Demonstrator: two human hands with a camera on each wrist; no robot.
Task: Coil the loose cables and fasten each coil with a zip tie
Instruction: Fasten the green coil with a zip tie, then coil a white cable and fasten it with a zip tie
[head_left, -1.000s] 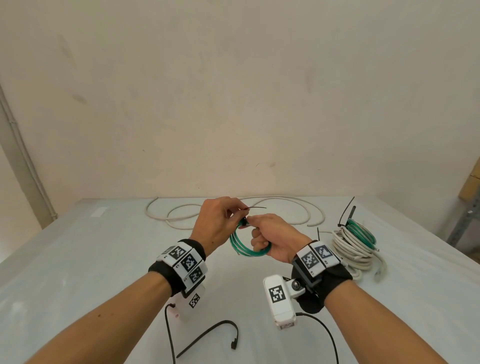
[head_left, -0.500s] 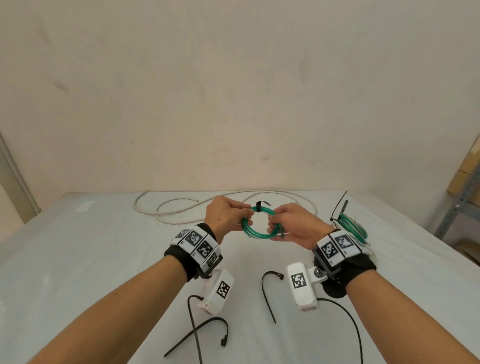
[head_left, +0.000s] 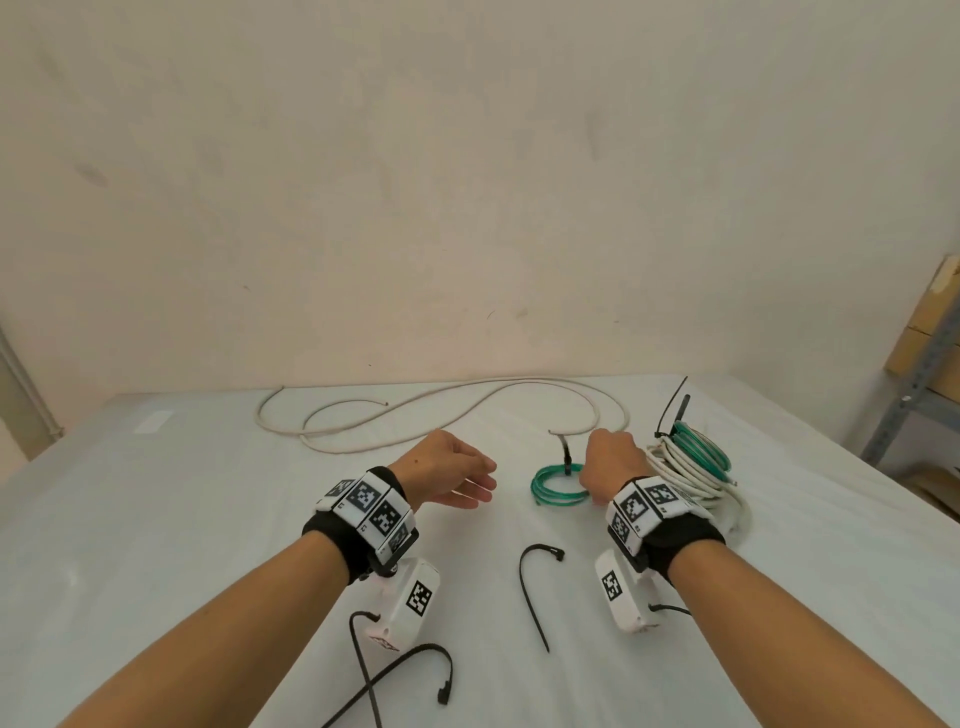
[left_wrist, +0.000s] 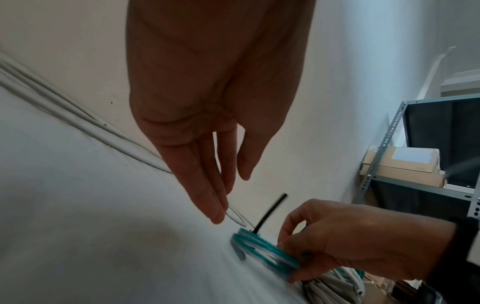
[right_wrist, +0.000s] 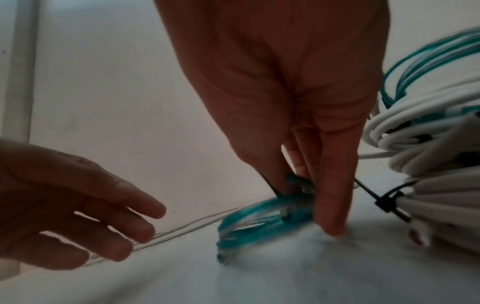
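White-sheeted table (head_left: 156, 519) by plaster wall (head_left: 467, 182); left hand (head_left: 447, 470) slack, right hand (head_left: 610, 457) pinching green coil (head_left: 556, 486).

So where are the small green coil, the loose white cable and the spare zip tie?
small green coil (head_left: 551, 486): head view, left arc.
loose white cable (head_left: 415, 402): head view, middle stretch.
spare zip tie (head_left: 525, 582): head view, strap.

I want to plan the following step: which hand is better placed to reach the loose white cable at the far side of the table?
Probably the left hand: it is open and holds nothing, close to the loose white cable. The right hand grips the small green cable coil.
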